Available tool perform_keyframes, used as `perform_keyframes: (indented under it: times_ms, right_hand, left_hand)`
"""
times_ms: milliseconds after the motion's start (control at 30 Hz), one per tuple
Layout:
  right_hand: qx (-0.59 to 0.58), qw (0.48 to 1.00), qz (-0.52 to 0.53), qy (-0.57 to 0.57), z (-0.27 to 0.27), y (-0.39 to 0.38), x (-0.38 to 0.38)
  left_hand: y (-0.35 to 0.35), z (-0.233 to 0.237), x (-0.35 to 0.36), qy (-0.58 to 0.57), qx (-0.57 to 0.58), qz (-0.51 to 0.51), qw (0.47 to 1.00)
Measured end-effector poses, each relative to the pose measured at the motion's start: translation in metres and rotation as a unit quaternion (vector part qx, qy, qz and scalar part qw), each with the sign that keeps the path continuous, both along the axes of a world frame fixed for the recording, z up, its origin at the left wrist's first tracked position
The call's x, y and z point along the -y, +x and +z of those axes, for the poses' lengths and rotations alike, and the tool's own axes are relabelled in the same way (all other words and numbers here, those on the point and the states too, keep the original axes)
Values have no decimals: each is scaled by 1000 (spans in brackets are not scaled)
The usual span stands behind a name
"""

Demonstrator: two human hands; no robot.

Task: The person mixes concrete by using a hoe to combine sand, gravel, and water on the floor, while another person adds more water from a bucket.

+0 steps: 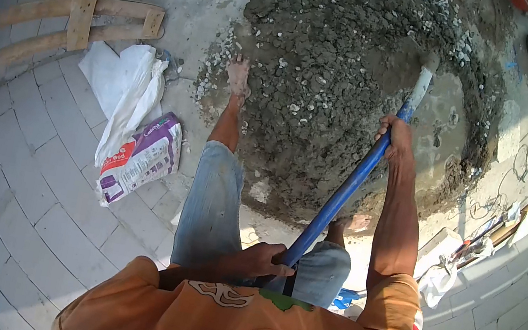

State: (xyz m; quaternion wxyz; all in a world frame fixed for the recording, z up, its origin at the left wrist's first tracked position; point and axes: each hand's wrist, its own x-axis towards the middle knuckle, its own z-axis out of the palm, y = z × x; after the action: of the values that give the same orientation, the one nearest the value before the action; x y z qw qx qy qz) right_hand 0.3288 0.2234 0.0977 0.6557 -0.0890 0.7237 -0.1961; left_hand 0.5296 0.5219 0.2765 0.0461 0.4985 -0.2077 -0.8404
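Grip: both hands clamped round blue handle (pixel 344 193) of mixing tool. Right hand (pixel 392 137) high on shaft, left hand (pixel 267 262) near butt end at my waist. Tool head sunk in far side of concrete mix pile (pixel 325 56); hoe or shovel, cannot tell. Pile sits on ground, my left foot (pixel 239 76) at its edge. My judgement: bulk looks grey and blended, wet hollow (pixel 444 126) opened at right. Pale stones and drier rim show, so mixing not finished. Cement bag (pixel 141 159) lies slack on paving (pixel 26 194).
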Motion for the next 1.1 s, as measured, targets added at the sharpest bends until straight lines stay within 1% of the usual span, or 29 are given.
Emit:
perform_keyframes:
  times_ms: [33, 67, 100, 133, 167, 200, 233, 267, 333, 400, 433, 467, 533, 600, 667, 733, 767, 800, 900, 933, 967, 1000, 1033, 1100]
  right_hand:
    - [-11, 1000, -5, 28, -11, 14, -12]
    - [-7, 999, -4, 33, -19, 20, -16]
    - [-43, 998, 7, 49, -11, 31, -21]
    - [-80, 994, 22, 68, -9, 39, -27]
    - [-89, 994, 13, 56, -18, 43, -36]
    - [-91, 994, 10, 66, -19, 49, -42]
    - [-102, 993, 7, 61, -18, 57, -40]
    - [-114, 992, 7, 57, -17, 60, -36]
    - [-114, 991, 0, 74, -17, 59, -24]
    - [-85, 995, -2, 51, -11, 49, -9]
    - [-81, 994, 34, 59, -12, 42, -2]
    - [-84, 994, 37, 61, -15, 36, 4]
    - [-89, 993, 28, 69, -16, 34, 10]
    - [-94, 993, 12, 66, -14, 31, 9]
    - [-91, 995, 6, 50, -14, 30, 8]
    - [-97, 994, -8, 46, -9, 27, 9]
    - [-91, 994, -3, 53, -5, 26, 11]
    - [-84, 995, 2, 62, -2, 27, 11]
    - [-74, 996, -36, 43, -17, 25, 5]
    - [-78, 995, -45, 42, -23, 23, 3]
    - [-88, 995, -31, 39, -29, 23, 3]
    - [-97, 995, -15, 36, -30, 23, 3]
    - [-105, 994, -15, 39, -27, 24, 4]
    - [-100, 994, -16, 31, -33, 22, 4]
  left_hand:
    - [13, -6, -1, -13, -13, 37, 999]
    - [34, -27, 5, 0, 50, 69, 996]
    - [59, -51, 19, -2, 122, 103, 987]
    - [81, -74, 41, 16, 145, 208, 967]
    - [102, -103, 72, 0, 182, 228, 956]
    - [114, -135, 102, -44, 238, 236, 941]
    - [124, -166, 134, -64, 262, 225, 936]
    - [126, -192, 164, -58, 297, 215, 929]
    - [130, -268, 187, -45, 327, 157, 931]
    - [119, -308, 210, -27, 330, 147, 932]
    - [104, -318, 215, -13, 333, 147, 931]
    - [93, -324, 216, -11, 322, 136, 937]
    - [79, -325, 221, 0, 329, 179, 927]
    - [68, -337, 211, -21, 351, 238, 905]
    - [68, -351, 199, -79, 345, 224, 908]
    - [65, -334, 198, -141, 288, 259, 911]
    - [63, -322, 197, -144, 284, 251, 914]
    - [63, -303, 200, -153, 257, 280, 912]
    - [70, -225, 211, -194, 200, 349, 895]
    - [82, -195, 214, -215, 208, 350, 888]
    - [100, -170, 213, -237, 216, 352, 879]
    - [128, -152, 206, -269, 261, 348, 859]
    - [147, -126, 201, -274, 327, 348, 835]
    - [211, -98, 164, -268, 449, 301, 798]
